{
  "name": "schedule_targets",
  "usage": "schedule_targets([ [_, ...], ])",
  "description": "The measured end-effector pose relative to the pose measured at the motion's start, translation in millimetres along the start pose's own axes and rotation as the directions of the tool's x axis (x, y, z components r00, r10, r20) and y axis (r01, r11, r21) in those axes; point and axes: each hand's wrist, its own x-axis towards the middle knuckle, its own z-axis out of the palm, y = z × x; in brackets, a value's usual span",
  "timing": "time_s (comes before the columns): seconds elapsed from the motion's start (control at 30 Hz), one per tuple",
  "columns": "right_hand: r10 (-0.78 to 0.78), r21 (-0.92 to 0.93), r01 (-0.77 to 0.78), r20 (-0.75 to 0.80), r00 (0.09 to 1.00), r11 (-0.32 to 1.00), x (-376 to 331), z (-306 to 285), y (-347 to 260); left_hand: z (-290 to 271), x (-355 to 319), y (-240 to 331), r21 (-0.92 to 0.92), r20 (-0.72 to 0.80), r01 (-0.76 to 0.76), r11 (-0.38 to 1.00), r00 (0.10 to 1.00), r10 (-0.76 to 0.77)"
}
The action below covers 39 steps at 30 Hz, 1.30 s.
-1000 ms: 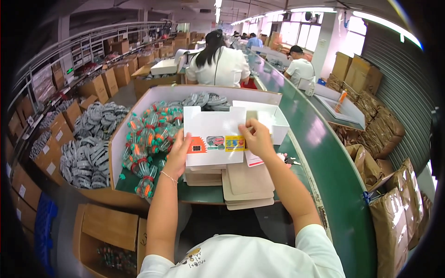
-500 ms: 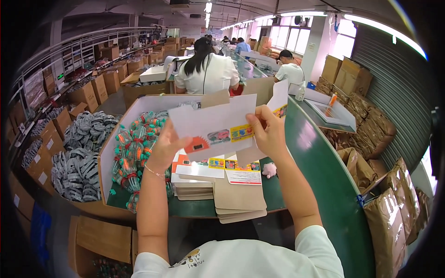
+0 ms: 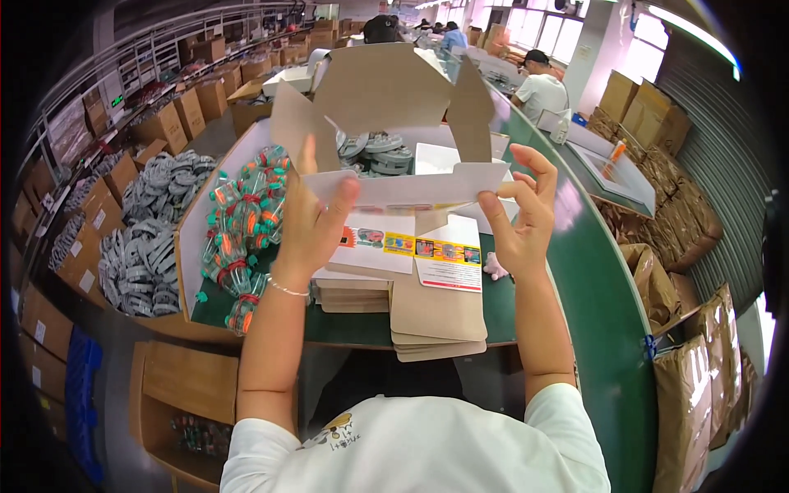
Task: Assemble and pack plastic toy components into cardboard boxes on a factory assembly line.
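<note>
A partly folded cardboard box [image 3: 382, 90], brown-grey inside with flaps standing up, is held above the table. Its white front panel [image 3: 411, 187] faces me. My left hand [image 3: 316, 218] grips the panel's left end, thumb in front and some fingers hidden behind. At the right end, my right hand [image 3: 523, 214] holds the edge by thumb and index finger, its other fingers raised and curled. Below lie printed cardboard blanks [image 3: 448, 255] on a stack of plain brown ones [image 3: 436, 316]. Next to the stack sits a small pink toy [image 3: 495, 267].
Clear toy bottles with teal and orange parts [image 3: 246, 222] are heaped at the left. Grey round parts [image 3: 382, 152] lie behind the box, and more [image 3: 140, 263] fill cartons at far left. A green conveyor [image 3: 575, 271] runs along the right. A co-worker [image 3: 542, 94] sits ahead.
The flat printed blank has been tilted and bent into a box shape, its flaps now upright. My hands have moved apart, and my view has shifted.
</note>
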Motion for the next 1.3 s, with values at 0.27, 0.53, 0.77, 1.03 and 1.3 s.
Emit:
schedule_targets([
  [0.27, 0.325, 0.717, -0.237, 0.016, 0.946, 0.655, -8.2, 38.2, 45.7, 49.7, 4.8, 25.4, -0.63, -0.184, 0.081, 0.772, 0.951, -0.25],
  [0.53, 0.54, 0.702, -0.488, 0.173, 0.824, 0.519, -24.7, 38.2, 77.4, 56.8, -8.6, 25.9, -0.659, 0.025, 0.15, 0.737, 0.984, -0.178],
  [0.77, 0.512, 0.726, -0.445, 0.149, 0.846, 0.524, -28.2, 31.2, 70.7, 48.2, -13.1, 17.9, -0.449, 0.11, 0.0, 0.893, 0.992, 0.056],
  [1.03, 0.565, 0.684, -0.606, 0.333, 0.755, 0.406, -44.5, 30.5, 20.6, 58.2, -29.1, 33.3, -0.301, -0.28, 0.155, 0.941, 0.929, -0.243],
  [1.3, 0.628, 0.508, -0.732, 0.399, 0.668, 0.455, -29.2, 21.4, 7.9, 54.8, -52.9, 45.3, -0.333, -0.205, 0.237, 0.913, 0.927, -0.315],
])
